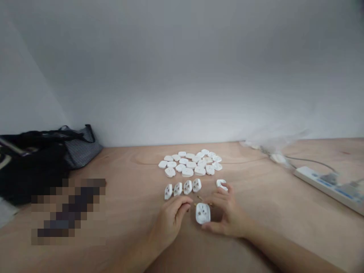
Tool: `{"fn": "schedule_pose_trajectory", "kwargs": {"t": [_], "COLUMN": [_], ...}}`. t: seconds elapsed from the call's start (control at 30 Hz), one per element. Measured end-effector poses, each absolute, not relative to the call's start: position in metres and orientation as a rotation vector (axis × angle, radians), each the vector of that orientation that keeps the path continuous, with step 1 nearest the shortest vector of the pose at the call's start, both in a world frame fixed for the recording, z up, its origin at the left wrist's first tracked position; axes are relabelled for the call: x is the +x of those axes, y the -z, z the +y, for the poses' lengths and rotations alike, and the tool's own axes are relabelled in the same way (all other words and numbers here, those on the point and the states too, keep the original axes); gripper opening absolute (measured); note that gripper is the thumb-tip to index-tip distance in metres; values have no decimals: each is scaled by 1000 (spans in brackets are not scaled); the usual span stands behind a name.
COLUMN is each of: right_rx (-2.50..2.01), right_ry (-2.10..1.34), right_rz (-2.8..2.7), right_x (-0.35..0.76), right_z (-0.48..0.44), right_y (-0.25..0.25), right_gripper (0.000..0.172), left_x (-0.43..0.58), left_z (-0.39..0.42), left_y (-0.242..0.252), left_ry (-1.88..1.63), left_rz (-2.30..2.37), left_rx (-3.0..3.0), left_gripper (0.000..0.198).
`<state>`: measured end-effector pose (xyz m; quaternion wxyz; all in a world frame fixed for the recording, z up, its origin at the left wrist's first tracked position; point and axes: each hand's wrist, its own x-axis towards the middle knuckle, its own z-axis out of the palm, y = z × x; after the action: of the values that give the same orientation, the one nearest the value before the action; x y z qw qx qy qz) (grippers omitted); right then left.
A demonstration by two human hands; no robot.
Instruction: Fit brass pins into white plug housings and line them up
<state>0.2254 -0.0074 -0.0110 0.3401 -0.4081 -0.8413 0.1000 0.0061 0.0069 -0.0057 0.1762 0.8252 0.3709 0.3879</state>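
A white plug housing (203, 213) stands in front of me, its inner side with small slots facing me. My right hand (229, 212) curls round it, with the thumb at its lower edge and fingers by its upper right corner. My left hand (173, 217) is just left of the housing, thumb and forefinger pinched together; a tiny dark bit shows at the fingertips, too small to name. Several similar plug housings (187, 187) stand in a row behind my left hand. Another white plug piece (221, 184) lies beyond my right fingers. Small brass-coloured pieces (200, 198) lie between the hands.
Many white plug parts (191, 165) lie grouped further back on the wooden table (127, 212). At right are a power strip (327, 185) with plugs and a cable, and clear plastic (273, 146). A black bag (34, 163) and a blurred-out dark object (71, 210) are at left.
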Motion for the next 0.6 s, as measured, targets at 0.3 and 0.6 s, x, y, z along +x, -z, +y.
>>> {"fn": "schedule_pose_trajectory", "kwargs": {"t": [0.3,0.6], "right_rx": [-1038,-951], "right_ry": [-273,-198], "right_rz": [-2186,-2162], "right_x": [215,208], "right_z": [-11,-15], "right_y": [11,11], "right_gripper": [46,46], "left_x": [8,12], "left_z": [2,1], "left_y": [7,5], "left_ry": [-1168,-1195], "left_rz": [921,837], "left_rx": [2264,2246], "left_gripper": [5,6]}}
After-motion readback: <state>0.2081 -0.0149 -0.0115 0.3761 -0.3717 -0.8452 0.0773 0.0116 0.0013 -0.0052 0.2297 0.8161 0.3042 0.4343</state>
